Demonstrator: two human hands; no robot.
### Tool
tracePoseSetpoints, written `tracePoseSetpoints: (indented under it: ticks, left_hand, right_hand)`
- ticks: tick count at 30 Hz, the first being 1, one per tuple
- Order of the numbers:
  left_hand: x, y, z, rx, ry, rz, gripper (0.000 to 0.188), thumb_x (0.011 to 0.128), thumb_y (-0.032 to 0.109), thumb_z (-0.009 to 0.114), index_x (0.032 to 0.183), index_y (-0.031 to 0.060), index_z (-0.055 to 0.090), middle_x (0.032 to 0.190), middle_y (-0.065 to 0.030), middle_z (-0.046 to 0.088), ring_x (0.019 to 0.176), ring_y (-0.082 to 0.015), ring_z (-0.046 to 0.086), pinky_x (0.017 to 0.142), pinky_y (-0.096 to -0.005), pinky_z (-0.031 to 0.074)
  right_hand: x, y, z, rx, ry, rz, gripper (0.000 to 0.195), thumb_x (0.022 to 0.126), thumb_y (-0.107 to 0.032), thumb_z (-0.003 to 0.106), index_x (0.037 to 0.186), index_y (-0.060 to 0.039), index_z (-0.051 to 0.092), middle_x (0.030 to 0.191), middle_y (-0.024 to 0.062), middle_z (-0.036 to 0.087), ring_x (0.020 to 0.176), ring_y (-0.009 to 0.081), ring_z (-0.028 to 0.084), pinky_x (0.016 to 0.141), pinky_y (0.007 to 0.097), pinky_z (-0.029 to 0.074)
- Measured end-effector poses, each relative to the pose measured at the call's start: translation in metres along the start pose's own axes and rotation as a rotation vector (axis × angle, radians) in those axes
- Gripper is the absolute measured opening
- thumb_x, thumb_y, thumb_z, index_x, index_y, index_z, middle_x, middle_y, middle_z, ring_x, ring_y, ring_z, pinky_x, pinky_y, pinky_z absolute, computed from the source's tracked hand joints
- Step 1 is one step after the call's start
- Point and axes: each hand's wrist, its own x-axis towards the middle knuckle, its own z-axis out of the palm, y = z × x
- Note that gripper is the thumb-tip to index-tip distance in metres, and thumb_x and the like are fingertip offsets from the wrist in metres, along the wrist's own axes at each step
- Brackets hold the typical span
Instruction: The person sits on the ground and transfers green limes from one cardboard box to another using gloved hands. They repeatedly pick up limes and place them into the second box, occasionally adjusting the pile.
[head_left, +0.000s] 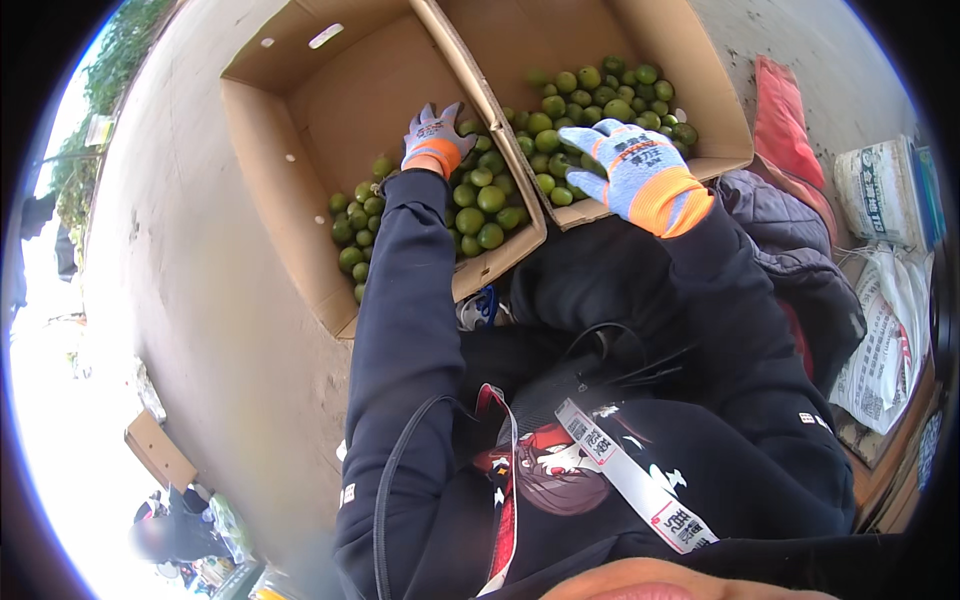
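Observation:
Two cardboard boxes stand side by side before me, their walls touching. In the left box (259, 150), round green citrus fruits (469, 220) lie along the near side. My left hand (435, 142), in a grey and orange work glove, reaches into this box with spread fingers beside the fruits; its palm side is hidden. The right box (712, 97) holds more green citrus fruits (589, 76). Over their near edge is my right hand (630, 169), in a light blue and orange glove, its fingers apart, with no fruit visible in it.
To the right lie a red cloth (787, 120), a dark quilted garment (795, 225), a white bucket (874, 191) and a white printed sack (874, 345). A piece of cardboard (160, 452) and assorted items lie at the lower left. Another person (28, 232) is partly visible at the far left.

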Motion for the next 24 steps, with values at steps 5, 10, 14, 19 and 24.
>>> tracePoseSetpoints:
  ticks: [5,10,14,19,24]
  left_hand:
    - [-0.004,-0.026,0.030,-0.047,-0.142,-0.047,0.078,0.079,0.054,0.062,0.147,0.0286,0.033,0.154,-0.0246,0.015,0.132,-0.0449,0.036,0.110,-0.0464,0.033]
    - [-0.007,-0.040,0.026,-0.109,-0.175,0.024,0.070,0.080,0.052,0.064,0.141,0.0273,0.042,0.146,-0.0271,0.027,0.128,-0.0453,0.042,0.107,-0.0452,0.037]
    - [-0.010,-0.057,0.023,-0.212,-0.194,-0.035,0.065,0.078,0.050,0.069,0.136,0.0284,0.047,0.139,-0.0238,0.036,0.125,-0.0440,0.045,0.105,-0.0438,0.040]
    - [-0.032,-0.086,0.027,-0.579,-0.297,0.136,0.073,0.075,0.048,0.075,0.136,0.0212,0.046,0.137,-0.0252,0.041,0.122,-0.0417,0.048,0.101,-0.0440,0.043]
    - [-0.067,-0.031,-0.004,-0.313,-0.309,0.205,0.076,0.076,0.049,0.074,0.138,0.0154,0.046,0.132,-0.0204,0.051,0.120,-0.0330,0.052,0.099,-0.0405,0.043]
  right_hand:
    - [-0.010,-0.027,0.012,0.025,0.070,-0.065,0.047,0.091,-0.041,0.053,0.130,-0.0145,0.051,0.120,0.0134,0.058,0.108,0.0303,0.057,0.092,0.0415,0.045]
    - [-0.010,-0.035,0.008,0.041,0.039,-0.067,0.047,0.092,-0.042,0.051,0.131,-0.0153,0.052,0.120,0.0126,0.057,0.108,0.0297,0.057,0.092,0.0417,0.045]
    - [-0.010,-0.038,0.009,0.021,0.018,-0.060,0.047,0.093,-0.043,0.050,0.131,-0.0160,0.051,0.121,0.0123,0.057,0.108,0.0295,0.057,0.092,0.0422,0.045]
    - [-0.005,-0.042,0.004,0.028,-0.049,-0.063,0.048,0.093,-0.043,0.050,0.133,-0.0162,0.050,0.122,0.0111,0.057,0.111,0.0284,0.057,0.093,0.0419,0.044]
    - [-0.001,-0.035,0.009,-0.010,-0.048,-0.041,0.049,0.092,-0.043,0.051,0.133,-0.0160,0.050,0.123,0.0116,0.056,0.112,0.0291,0.056,0.093,0.0424,0.045]
